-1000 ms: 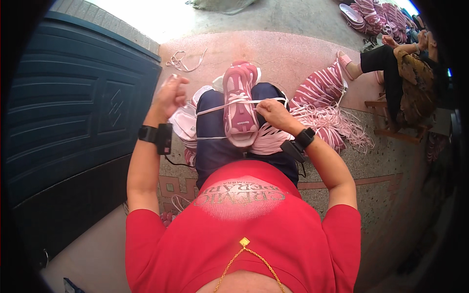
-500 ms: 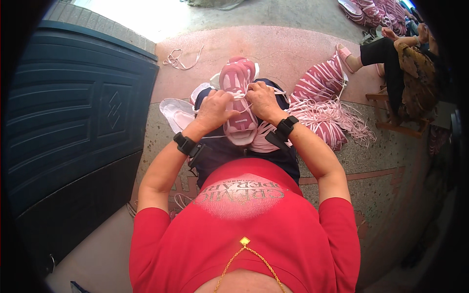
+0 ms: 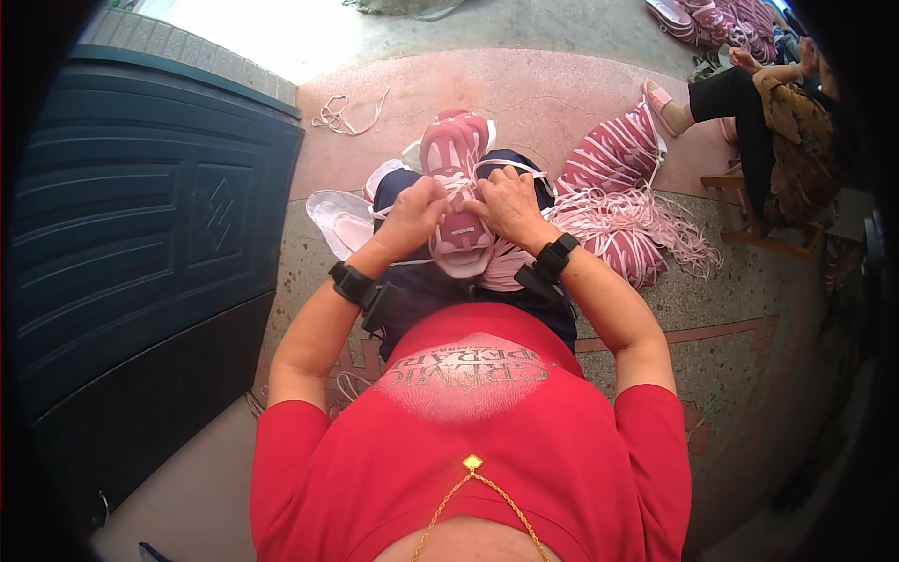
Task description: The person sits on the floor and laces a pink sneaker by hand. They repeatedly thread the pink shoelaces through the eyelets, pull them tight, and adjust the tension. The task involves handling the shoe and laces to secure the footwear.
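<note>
Pink shoe [image 3: 461, 228], frame centre: I see left hand [image 3: 412, 215] has joined right hand [image 3: 513, 206], both grips now pinching white laces [image 3: 454, 184].

We see a pink shoe upper [image 3: 453, 148] on the lap [image 3: 412, 279]. The floor [image 3: 534, 94] bears a loose lace [image 3: 339, 122] and bundled uppers [image 3: 613, 155].

2 hands [image 3: 415, 215] [image 3: 513, 204] close together; elbows [image 3: 298, 367] [image 3: 646, 348] bent

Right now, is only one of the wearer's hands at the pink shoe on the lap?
No, the left hand and the right hand are both at the pink shoe, one on each side.
</note>
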`<state>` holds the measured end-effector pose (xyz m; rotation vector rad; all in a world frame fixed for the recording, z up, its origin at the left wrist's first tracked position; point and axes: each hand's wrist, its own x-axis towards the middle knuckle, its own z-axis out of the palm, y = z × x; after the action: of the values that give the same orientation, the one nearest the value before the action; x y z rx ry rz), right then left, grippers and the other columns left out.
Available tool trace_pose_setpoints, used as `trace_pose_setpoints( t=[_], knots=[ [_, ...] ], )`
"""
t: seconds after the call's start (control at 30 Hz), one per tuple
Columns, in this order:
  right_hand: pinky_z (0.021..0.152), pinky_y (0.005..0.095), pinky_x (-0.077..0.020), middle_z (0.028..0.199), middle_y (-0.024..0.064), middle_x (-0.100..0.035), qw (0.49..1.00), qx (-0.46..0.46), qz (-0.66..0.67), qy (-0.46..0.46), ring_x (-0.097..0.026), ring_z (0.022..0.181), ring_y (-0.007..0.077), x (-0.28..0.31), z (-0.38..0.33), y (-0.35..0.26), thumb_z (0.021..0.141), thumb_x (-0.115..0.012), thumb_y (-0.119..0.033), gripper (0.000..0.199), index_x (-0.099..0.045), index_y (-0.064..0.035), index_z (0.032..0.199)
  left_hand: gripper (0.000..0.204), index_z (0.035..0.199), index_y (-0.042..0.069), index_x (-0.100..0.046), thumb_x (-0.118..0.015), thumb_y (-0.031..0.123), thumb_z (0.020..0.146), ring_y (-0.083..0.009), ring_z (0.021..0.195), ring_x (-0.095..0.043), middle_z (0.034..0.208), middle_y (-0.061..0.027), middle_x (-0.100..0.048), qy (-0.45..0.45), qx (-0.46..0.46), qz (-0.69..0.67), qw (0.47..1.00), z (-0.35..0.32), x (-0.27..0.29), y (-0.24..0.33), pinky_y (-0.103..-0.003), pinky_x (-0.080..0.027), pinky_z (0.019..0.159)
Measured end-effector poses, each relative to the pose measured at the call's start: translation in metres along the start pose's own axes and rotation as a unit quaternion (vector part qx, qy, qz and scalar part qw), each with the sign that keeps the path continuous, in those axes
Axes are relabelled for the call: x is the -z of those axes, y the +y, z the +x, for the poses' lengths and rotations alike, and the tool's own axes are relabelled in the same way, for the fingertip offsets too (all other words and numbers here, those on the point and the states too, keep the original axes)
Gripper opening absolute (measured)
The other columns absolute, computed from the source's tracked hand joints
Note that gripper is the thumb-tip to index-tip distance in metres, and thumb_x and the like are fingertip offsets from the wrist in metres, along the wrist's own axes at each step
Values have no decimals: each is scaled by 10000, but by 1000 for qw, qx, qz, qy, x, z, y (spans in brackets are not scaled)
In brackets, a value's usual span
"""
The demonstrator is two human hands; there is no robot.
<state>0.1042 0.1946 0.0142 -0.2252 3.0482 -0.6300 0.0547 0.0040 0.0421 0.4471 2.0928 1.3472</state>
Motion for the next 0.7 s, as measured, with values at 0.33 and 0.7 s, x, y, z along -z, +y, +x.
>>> trace_pose_setpoints(
  t=[0.33,0.7],
  knots=[
    [738,420,-399,866,101,-593,995,9,95,35,-538,875,286,-21,1,14,809,-564,-200,208,-665,-58,924,230,950,-30,-654,-599,175,859,-139,759,-612,825,-86,-670,135,70,94,984,-16,11,-42,-276,-482,692],
    [724,407,-433,806,96,-601,988,16,133,74,-552,829,284,-22,1,11,779,-602,-154,177,-685,-51,895,127,825,42,-614,-575,163,823,-321,802,-587,782,-134,-616,151,-85,349,921,-1,9,-41,-435,-455,701]
  ],
)
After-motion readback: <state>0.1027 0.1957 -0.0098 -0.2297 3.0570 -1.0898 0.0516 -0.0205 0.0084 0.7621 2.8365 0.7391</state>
